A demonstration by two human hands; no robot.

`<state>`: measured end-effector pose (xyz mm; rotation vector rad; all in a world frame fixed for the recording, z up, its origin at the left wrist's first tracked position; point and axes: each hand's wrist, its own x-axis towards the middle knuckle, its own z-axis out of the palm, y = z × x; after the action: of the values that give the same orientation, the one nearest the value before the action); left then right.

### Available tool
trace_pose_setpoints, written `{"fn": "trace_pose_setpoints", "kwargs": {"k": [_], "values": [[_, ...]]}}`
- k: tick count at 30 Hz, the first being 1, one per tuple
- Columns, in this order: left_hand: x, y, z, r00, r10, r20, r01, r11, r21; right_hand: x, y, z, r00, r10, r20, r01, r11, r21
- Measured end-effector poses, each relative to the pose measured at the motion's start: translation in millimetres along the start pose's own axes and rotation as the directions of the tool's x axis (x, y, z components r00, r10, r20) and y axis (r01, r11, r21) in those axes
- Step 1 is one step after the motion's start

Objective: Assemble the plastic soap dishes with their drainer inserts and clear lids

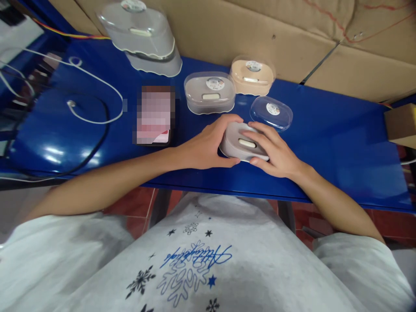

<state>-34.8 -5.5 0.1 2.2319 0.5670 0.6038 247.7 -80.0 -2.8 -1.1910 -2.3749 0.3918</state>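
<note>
A small grey oval box [234, 138] with a cream-coloured oblong piece [247, 143] on its top stands on the blue table, between my two hands. My left hand [211, 145] wraps its left side, thumb at the near edge and fingers behind. From the right, my right hand [276, 149] grips the box, with fingers over its top and the thumb at its front edge. Just behind lies a clear plastic lid [272, 113] with a round label. A second grey box [209, 93] and a peach box [252, 76], both under clear lids, stand farther back.
Large grey lidded containers [146, 37] are stacked at the back left. A phone [155, 115], partly pixelated, lies left of my hands. White and black cables [97, 117] loop across the left side. Cardboard [227, 30] lines the table's back, and a cardboard box [401, 125] stands at the right edge.
</note>
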Motion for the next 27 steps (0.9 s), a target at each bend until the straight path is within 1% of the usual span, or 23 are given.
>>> {"fn": "trace_pose_setpoints", "kwargs": {"k": [4, 8, 11, 13, 15, 17, 18, 21, 24, 27], "values": [[0, -1, -1.9, 1.0, 0.001, 0.008, -0.001, 0.999, -0.033, 1, -2, -2, 0.999, 0.024, -0.048, -0.021, 0.998, 0.059], [-1, -6, -0.8, 0.997, 0.069, 0.039, -0.07, 0.997, 0.026, 4, -3, -8, 0.992, 0.028, -0.127, -0.014, 0.994, 0.11], [-4, -8, -4.8, 0.997, 0.055, 0.057, -0.058, 0.997, 0.056, 5, 2, -14, 0.988, 0.069, -0.136, -0.056, 0.994, 0.096], [-7, -6, -12.6, 0.994, 0.018, 0.111, -0.028, 0.996, 0.087, 6, 11, -17, 0.984, 0.099, -0.151, -0.097, 0.995, 0.022], [-11, -2, -22.5, 0.979, -0.028, 0.204, -0.005, 0.988, 0.157, 6, 20, -17, 0.978, 0.114, -0.176, -0.127, 0.99, -0.067], [-15, 5, -30.3, 0.956, -0.063, 0.287, -0.008, 0.971, 0.24, 5, 29, -16, 0.976, 0.118, -0.182, -0.141, 0.982, -0.122], [-17, 8, -32.3, 0.946, -0.06, 0.318, -0.027, 0.964, 0.264, 5, 32, -15, 0.977, 0.117, -0.176, -0.142, 0.981, -0.133], [-18, 14, -29.4, 0.93, -0.026, 0.367, -0.083, 0.957, 0.279, 5, 35, -9, 0.982, 0.111, -0.154, -0.132, 0.982, -0.132], [-15, 16, -20.5, 0.927, -0.016, 0.375, -0.108, 0.946, 0.306, 4, 33, -5, 0.986, 0.11, -0.125, -0.125, 0.984, -0.125], [-13, 17, -15.4, 0.925, -0.001, 0.38, -0.14, 0.929, 0.343, 4, 33, -8, 0.987, 0.124, -0.1, -0.134, 0.986, -0.103]]}}
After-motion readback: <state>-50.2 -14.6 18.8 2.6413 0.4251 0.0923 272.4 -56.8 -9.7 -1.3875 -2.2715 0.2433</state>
